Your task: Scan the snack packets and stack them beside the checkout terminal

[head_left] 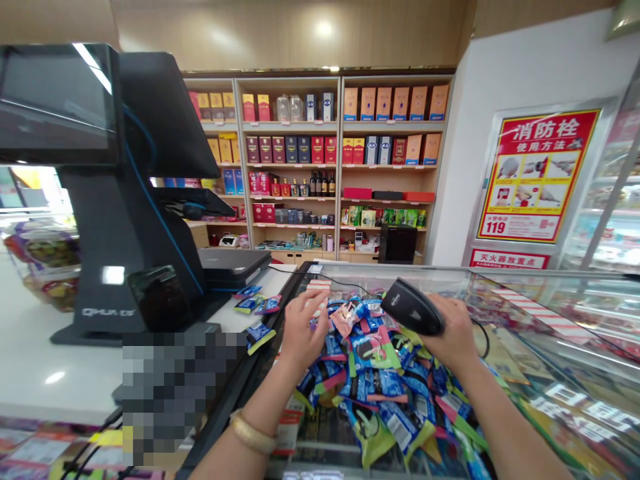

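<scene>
Loosely heaped, colourful packets [375, 350] lie between the hands [304, 328] [453, 331].

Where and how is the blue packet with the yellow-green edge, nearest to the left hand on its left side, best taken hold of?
I would pinch the packet by its yellow-green edge, coming from the right: that edge faces the left hand, and no other packet covers it.

Black scanner [413, 308], tilted (head to the left), blue, green and pink packets [375, 350] heaped
</scene>
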